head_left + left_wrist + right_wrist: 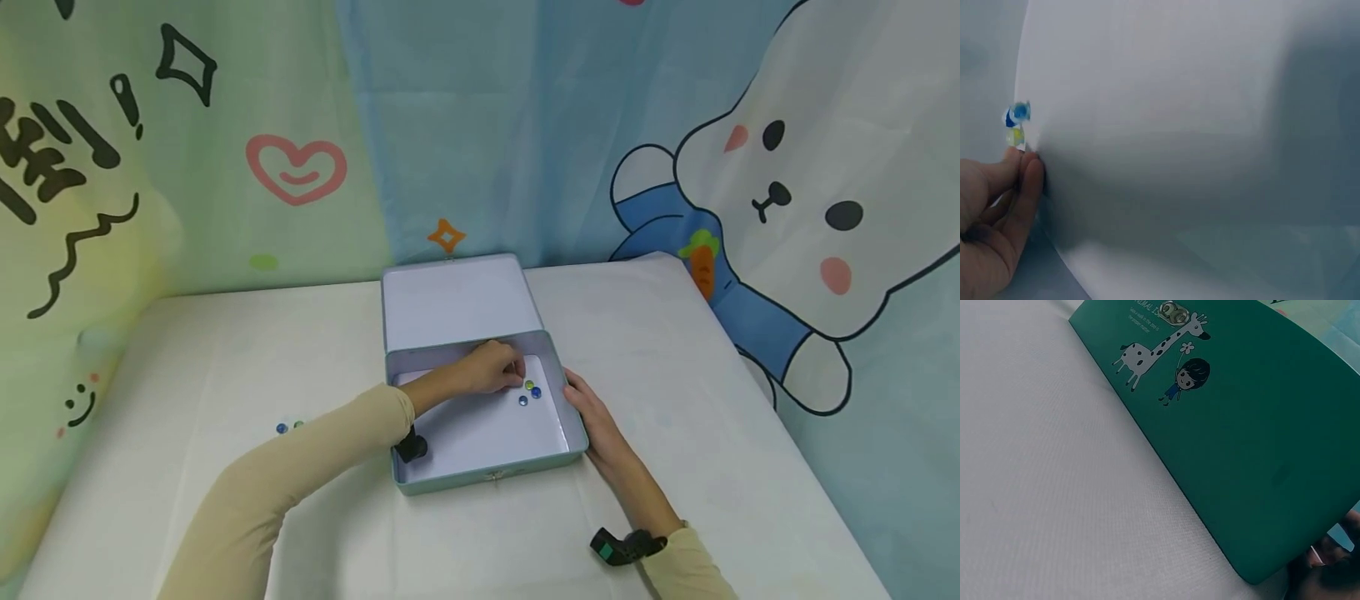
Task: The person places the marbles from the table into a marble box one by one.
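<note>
A shallow metal box (480, 442), pale inside with a green outer wall, stands with its hinged lid (457, 304) raised. Inside it, my left hand (487, 368) has its thumb and fingertips together, right beside several glass marbles. Whether a marble lies between those fingertips is hidden. A yellow-green marble (529, 385) and two blue marbles (536, 392) lie on the box floor; in the left wrist view, the yellow-green marble (1015, 136) is just above the fingertips. My right hand (596, 421) rests against the box's right side, its fingers extended at the rim.
On the white cloth (202, 375) left of the box lie a blue marble (282, 428) and a green one (298, 424), near my left forearm. Behind the table hangs a printed curtain (480, 125). Giraffe artwork (1163, 350) decorates the box's front wall.
</note>
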A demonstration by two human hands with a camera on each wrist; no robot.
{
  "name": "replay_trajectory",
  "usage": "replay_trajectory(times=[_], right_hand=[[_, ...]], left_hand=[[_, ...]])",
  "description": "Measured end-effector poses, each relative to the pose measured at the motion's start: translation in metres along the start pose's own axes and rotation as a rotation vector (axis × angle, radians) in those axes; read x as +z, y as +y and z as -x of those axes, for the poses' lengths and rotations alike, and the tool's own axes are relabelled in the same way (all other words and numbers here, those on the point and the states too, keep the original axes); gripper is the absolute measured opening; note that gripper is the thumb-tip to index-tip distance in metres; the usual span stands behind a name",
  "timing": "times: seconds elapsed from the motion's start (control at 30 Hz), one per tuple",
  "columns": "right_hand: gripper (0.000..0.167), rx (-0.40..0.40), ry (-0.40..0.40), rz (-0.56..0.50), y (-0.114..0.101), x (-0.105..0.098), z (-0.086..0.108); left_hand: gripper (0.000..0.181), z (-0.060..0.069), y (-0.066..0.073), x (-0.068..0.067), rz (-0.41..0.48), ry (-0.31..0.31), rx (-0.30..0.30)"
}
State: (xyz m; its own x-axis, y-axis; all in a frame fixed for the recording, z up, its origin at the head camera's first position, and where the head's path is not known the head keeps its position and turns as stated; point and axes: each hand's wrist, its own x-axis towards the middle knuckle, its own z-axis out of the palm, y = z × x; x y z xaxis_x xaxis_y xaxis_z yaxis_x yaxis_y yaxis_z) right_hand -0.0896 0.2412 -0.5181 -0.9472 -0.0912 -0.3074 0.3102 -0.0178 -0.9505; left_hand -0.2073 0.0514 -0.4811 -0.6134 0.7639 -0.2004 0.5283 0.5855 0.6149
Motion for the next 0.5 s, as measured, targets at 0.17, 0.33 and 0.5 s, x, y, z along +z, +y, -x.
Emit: replay_trajectory(times=[0.17, 0.33, 0.5], right_hand=[[0.061, 0.0, -0.011, -0.011, 0.001, 0.001, 0.0], [0.061, -0.006, -0.013, -0.011, 0.002, 0.001, 0.0], [0.06, -0.028, 0.011, 0.007, 0.002, 0.002, 0.0]], left_hand=[[0.024, 0.006, -0.002, -0.004, -0.039, 0.001, 0.014], [0.03, 0.037, 0.015, -0.033, -0.092, 0.033, 0.113], [0.024, 0.095, 0.024, -0.069, 0.016, 0.101, 0.127]])
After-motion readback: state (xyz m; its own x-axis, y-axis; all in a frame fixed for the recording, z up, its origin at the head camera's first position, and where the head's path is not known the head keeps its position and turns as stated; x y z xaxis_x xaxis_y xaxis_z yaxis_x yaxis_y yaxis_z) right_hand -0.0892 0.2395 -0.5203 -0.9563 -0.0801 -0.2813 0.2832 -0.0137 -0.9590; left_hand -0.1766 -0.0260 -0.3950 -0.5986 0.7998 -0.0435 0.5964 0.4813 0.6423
